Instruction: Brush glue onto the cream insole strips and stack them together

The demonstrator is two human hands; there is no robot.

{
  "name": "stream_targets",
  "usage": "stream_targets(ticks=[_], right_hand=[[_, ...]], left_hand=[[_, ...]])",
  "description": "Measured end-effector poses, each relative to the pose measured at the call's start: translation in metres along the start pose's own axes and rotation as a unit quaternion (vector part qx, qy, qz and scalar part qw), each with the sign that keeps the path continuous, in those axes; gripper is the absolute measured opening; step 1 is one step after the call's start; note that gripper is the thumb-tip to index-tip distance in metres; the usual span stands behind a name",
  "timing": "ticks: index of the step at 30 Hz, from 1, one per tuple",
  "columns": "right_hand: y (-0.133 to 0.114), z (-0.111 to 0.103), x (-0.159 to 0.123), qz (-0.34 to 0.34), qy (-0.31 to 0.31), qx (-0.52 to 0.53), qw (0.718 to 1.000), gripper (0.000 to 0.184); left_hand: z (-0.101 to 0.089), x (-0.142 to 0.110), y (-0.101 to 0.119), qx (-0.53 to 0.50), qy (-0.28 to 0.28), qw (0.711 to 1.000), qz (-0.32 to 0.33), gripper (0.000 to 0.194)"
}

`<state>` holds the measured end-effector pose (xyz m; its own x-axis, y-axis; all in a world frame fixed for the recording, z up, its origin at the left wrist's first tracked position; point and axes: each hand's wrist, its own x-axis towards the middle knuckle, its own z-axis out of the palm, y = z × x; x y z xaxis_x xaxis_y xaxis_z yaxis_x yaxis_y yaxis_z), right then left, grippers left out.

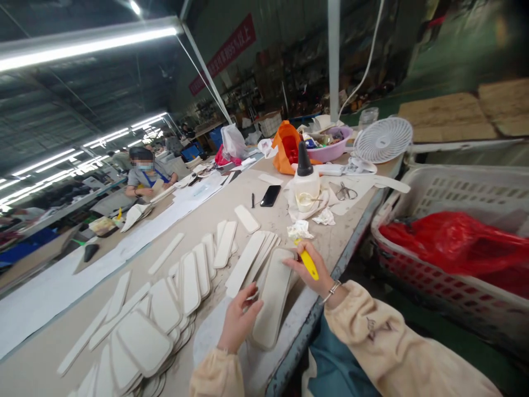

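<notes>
My left hand grips the near end of a long cream-coloured flat piece that lies on the workbench. My right hand is closed round a yellow-handled tool and also touches the far end of that same piece. Rows of similar cream pieces lie overlapped on the bench to the left of my hands.
A white glue bottle with a black nozzle, a phone, scissors, a small white fan and a pink basin stand further up the bench. A white basket holding red plastic sits at right. Another person works at far left.
</notes>
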<state>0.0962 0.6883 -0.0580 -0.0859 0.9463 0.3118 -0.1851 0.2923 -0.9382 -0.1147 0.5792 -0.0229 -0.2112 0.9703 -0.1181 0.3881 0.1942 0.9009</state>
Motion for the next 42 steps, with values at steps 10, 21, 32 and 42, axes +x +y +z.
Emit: stream_targets(ticks=[10,21,32,42], right_hand=[[-0.004,-0.004,0.002,0.008,0.020,0.033,0.999,0.034],[0.003,-0.005,0.006,0.023,0.061,-0.045,0.997,0.032],[-0.001,-0.006,0.007,0.026,0.053,-0.097,0.994,0.030],[0.006,-0.007,0.009,0.019,0.086,-0.131,0.987,0.029]], left_hand=[[0.032,-0.002,0.007,-0.062,-0.022,0.995,-0.072,0.031],[0.039,-0.005,0.008,-0.154,-0.015,0.980,-0.125,0.037],[0.041,-0.007,0.002,-0.203,-0.045,0.965,-0.160,0.037],[0.024,-0.053,-0.003,-0.224,-0.184,0.941,-0.175,0.059]])
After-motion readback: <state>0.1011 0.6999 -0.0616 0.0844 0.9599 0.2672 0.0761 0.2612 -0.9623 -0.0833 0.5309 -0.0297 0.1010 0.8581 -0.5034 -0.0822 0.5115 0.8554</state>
